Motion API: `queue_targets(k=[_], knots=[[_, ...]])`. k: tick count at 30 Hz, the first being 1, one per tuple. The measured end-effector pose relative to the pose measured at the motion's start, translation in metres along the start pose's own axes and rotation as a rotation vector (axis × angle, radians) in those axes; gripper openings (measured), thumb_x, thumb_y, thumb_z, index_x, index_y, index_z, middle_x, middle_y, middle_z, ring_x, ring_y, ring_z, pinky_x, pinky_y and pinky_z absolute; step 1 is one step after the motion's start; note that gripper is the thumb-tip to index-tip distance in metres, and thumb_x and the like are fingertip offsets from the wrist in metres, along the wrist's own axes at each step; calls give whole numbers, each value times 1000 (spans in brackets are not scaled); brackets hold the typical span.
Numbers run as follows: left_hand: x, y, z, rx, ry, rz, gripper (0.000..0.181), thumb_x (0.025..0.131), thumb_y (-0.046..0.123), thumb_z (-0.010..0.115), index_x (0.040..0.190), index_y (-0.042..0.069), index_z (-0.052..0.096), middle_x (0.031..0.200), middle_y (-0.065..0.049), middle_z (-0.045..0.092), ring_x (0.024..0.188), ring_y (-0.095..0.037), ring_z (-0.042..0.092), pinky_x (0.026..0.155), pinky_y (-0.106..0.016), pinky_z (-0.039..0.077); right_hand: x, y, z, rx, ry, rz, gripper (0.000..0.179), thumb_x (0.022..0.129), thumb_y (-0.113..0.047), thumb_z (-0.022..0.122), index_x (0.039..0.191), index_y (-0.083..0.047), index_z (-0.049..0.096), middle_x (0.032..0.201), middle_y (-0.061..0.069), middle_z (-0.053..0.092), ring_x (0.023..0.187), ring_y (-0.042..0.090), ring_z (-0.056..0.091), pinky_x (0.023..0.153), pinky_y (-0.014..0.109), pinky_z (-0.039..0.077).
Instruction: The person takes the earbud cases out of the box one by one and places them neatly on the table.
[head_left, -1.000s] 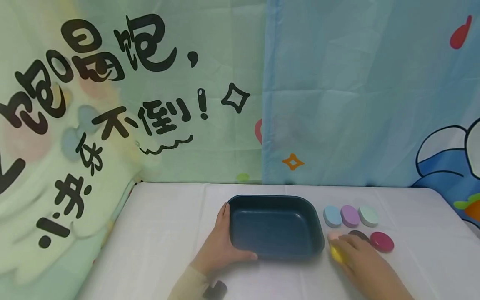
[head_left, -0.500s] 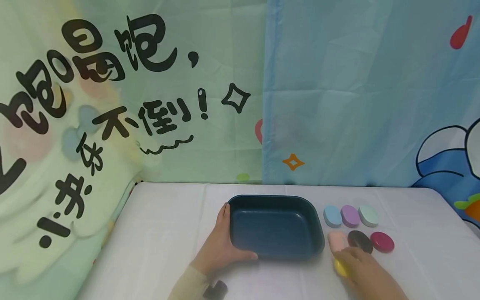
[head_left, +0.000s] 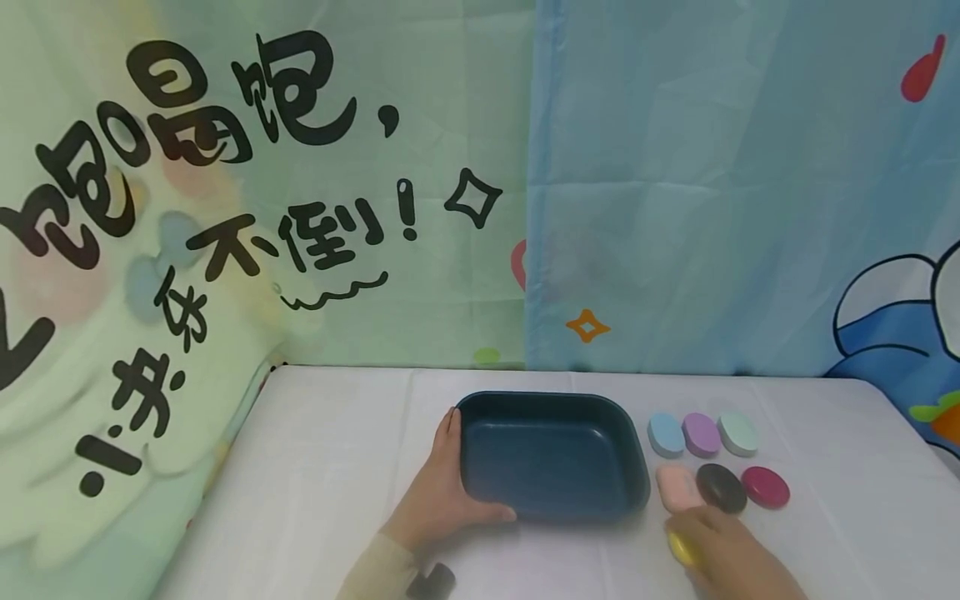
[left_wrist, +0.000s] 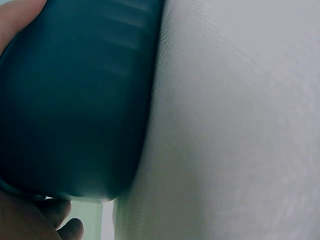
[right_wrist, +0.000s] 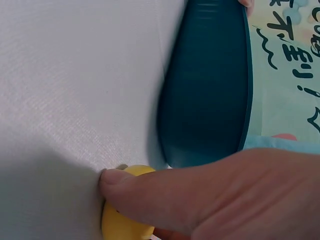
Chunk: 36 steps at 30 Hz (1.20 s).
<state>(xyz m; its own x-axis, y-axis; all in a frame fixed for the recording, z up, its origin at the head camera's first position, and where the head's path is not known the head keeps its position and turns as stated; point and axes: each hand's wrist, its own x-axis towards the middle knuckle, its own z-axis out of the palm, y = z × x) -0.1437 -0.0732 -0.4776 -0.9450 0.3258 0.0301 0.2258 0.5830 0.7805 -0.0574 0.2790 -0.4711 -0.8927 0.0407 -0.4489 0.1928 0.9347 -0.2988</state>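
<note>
A dark blue rectangular basin (head_left: 555, 467) stands on the white table. My left hand (head_left: 442, 493) grips its left end, fingers along the side wall and thumb at the front corner. To the right of the basin, my right hand (head_left: 726, 552) holds a yellow soap bar (right_wrist: 122, 224) between thumb and fingers, low over the cloth; most of the bar is hidden in the head view. Just behind that hand lie a pink soap bar (head_left: 678, 488), a dark grey oval one (head_left: 722, 487) and a red oval one (head_left: 766, 487).
Farther back sit a light blue soap bar (head_left: 666, 434), a purple one (head_left: 701, 434) and a mint one (head_left: 738, 432) in a row. Printed cloth (head_left: 675, 208) hangs behind the table (head_left: 337, 433). A dark object (head_left: 431, 581) shows by the left wrist.
My right hand has drawn back toward the front edge with the yellow soap bar, uncovering the pink and dark grey bars. The left hand and basin have stayed put.
</note>
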Motion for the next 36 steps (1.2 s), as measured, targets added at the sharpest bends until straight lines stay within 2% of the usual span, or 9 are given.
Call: queue_targets(k=[6, 19, 25, 30, 33, 36], knots=[[0, -1, 0, 6, 3, 3, 147, 59, 63, 90, 162, 8, 1, 168, -12, 5, 147, -31, 30, 110, -51, 39, 1, -1, 0, -43, 19, -23, 70, 72, -39, 88, 132, -16, 61, 129, 6, 59, 103, 26, 54, 87, 57, 53], [-1, -2, -1, 0, 11, 19, 147, 59, 64, 90, 162, 6, 2, 168, -14, 6, 146, -33, 31, 109, -50, 40, -2, -4, -5, -76, 15, -45, 82, 62, -41, 92, 134, -19, 60, 126, 3, 59, 102, 25, 54, 86, 56, 54], [-2, -1, -3, 2, 2, 11, 147, 60, 63, 90, 162, 6, 1, 168, -15, 5, 147, -33, 29, 110, -51, 39, -6, -4, -7, -48, 50, -52, 91, 58, -42, 94, 138, -18, 58, 137, 9, 54, 111, 29, 51, 90, 59, 52], [-3, 2, -5, 11, -13, 9, 147, 60, 63, 90, 162, 7, 0, 168, -14, 5, 148, -32, 29, 111, -50, 38, -11, -8, -13, -57, 95, -119, 97, 58, -47, 94, 141, -13, 57, 144, 18, 49, 122, 40, 48, 98, 65, 43], [-4, 5, -7, 17, -19, -1, 148, 59, 63, 90, 162, 8, -1, 168, -13, 4, 148, -31, 27, 111, -49, 38, -14, -10, -16, -65, 131, -151, 96, 58, -48, 93, 141, -16, 56, 146, 16, 49, 124, 39, 48, 98, 65, 43], [-4, 7, -10, 23, -21, -5, 149, 59, 63, 90, 162, 10, -2, 169, -11, 4, 149, -29, 25, 112, -48, 37, -16, -13, -21, -66, 161, -186, 87, 66, -42, 91, 142, -18, 56, 146, 14, 49, 125, 37, 48, 97, 62, 46]])
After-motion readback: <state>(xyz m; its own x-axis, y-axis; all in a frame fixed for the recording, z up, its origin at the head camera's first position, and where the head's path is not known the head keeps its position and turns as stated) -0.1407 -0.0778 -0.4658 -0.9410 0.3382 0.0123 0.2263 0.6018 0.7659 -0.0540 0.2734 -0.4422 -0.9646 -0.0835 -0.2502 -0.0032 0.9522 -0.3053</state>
